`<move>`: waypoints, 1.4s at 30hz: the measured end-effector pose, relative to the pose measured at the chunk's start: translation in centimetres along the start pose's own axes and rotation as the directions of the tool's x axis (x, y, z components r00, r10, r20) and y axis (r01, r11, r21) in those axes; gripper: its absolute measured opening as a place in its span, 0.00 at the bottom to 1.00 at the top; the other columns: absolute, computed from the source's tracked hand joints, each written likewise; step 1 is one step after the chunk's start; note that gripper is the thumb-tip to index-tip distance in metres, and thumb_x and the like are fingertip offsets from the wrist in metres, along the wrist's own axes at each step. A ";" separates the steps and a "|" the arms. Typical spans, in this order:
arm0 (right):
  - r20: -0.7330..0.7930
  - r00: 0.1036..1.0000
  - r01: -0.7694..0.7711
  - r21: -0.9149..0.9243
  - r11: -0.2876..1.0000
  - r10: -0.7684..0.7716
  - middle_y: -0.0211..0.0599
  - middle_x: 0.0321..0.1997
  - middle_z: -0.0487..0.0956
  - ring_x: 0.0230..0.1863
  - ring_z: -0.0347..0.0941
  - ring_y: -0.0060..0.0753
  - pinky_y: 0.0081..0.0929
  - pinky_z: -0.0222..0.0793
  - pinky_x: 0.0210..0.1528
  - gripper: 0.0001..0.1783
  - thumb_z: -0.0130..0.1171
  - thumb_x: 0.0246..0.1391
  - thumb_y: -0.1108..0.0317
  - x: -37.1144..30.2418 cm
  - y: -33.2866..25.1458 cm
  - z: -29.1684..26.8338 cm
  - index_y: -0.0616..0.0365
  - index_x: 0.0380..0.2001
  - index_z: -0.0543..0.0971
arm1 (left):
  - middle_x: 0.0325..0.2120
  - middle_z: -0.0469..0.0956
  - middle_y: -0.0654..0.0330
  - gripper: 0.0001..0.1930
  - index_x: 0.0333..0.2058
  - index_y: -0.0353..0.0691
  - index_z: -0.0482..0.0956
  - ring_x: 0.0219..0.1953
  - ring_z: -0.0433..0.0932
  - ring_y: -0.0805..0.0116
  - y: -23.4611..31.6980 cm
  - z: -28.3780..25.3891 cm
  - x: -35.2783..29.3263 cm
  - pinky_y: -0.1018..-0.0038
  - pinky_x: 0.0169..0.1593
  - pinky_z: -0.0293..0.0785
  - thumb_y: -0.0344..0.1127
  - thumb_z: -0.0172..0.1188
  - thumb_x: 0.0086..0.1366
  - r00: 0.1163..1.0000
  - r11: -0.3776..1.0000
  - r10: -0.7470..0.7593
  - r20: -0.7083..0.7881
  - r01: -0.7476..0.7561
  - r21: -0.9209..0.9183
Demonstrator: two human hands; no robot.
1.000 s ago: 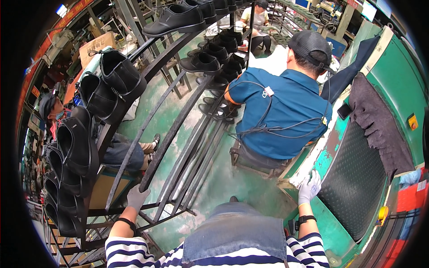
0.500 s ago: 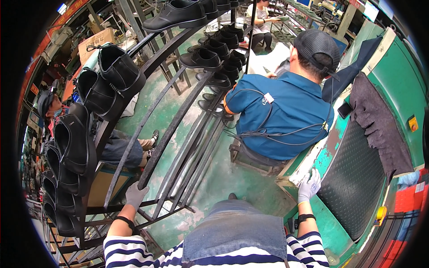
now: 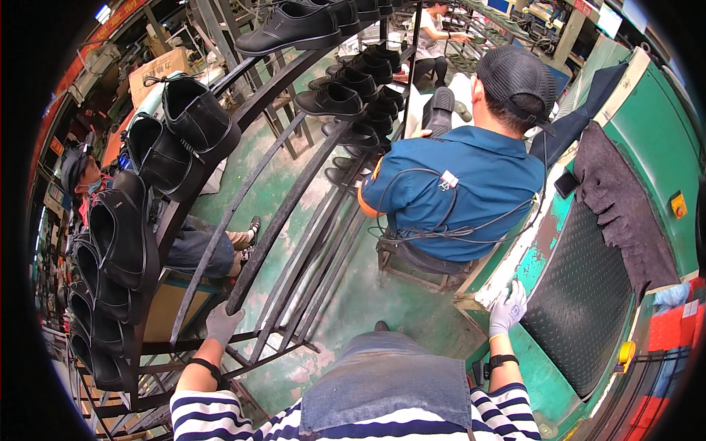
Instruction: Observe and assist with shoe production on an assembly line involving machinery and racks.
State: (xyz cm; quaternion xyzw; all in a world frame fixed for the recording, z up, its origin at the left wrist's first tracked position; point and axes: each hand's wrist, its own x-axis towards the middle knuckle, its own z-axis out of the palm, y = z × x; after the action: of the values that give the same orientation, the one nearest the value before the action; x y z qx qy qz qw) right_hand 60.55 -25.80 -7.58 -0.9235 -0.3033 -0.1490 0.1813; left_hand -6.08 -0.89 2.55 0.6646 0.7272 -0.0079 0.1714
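My left hand (image 3: 223, 323), in a grey glove, is closed around the lower end of a dark metal bar (image 3: 254, 266) of the shoe rack. My right hand (image 3: 507, 309), also gloved, lies with fingers stretched on the worn pale edge (image 3: 491, 291) of a green machine, holding nothing. Black leather shoes (image 3: 121, 234) line the rack's left side, and more black shoes (image 3: 329, 101) stand on its bars farther off. In front of me a seated co-worker in a blue shirt (image 3: 471, 192) holds up a black shoe (image 3: 439, 112), its sole partly showing.
Right of my right hand lies a black studded mat (image 3: 581, 301), with a dark ragged cloth (image 3: 621, 206) beside it. A green floor (image 3: 368, 294) runs between rack and machine. Another person (image 3: 209, 242) sits beyond the rack at left; one more (image 3: 430, 44) sits at the back.
The co-worker in blue has raised a black shoe into view and shifted slightly. At the back, the seated person's arm has stretched out to the right. My hands stay where they were.
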 end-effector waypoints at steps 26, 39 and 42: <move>0.001 1.000 -0.025 0.011 1.000 0.025 0.38 0.64 0.73 0.67 0.65 0.43 0.42 0.58 0.66 0.22 0.55 0.59 0.60 -0.1 -0.1 0.1 0.54 0.55 0.76 | 0.36 0.83 0.49 0.25 0.39 0.41 0.82 0.45 0.81 0.48 -1.6 1.1 0.8 0.57 0.50 0.73 0.56 0.66 0.52 0.998 0.999 0.050 -0.046 -0.051 -0.017; 0.027 0.999 -0.047 -0.004 0.999 0.047 0.36 0.66 0.72 0.69 0.64 0.41 0.42 0.57 0.67 0.22 0.52 0.62 0.59 -0.4 0.3 0.1 0.53 0.57 0.75 | 0.39 0.83 0.49 0.27 0.45 0.40 0.82 0.47 0.81 0.50 -1.7 1.0 0.6 0.59 0.53 0.73 0.54 0.67 0.52 0.999 0.999 0.042 -0.027 -0.042 0.001; 0.020 0.999 -0.041 0.003 0.999 0.041 0.37 0.66 0.72 0.69 0.64 0.41 0.42 0.57 0.67 0.22 0.51 0.62 0.59 -0.4 -0.1 0.2 0.53 0.57 0.75 | 0.39 0.83 0.49 0.27 0.45 0.40 0.82 0.47 0.81 0.49 -2.9 1.8 1.0 0.59 0.52 0.73 0.54 0.67 0.52 0.995 0.998 0.060 -0.083 -0.058 0.029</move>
State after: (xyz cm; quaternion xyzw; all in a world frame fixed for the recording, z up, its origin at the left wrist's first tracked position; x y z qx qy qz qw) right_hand 60.22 -25.88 -7.96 -0.9306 -0.2865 -0.1356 0.1830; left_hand -8.49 -0.74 0.01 0.6879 0.7135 0.0154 0.1321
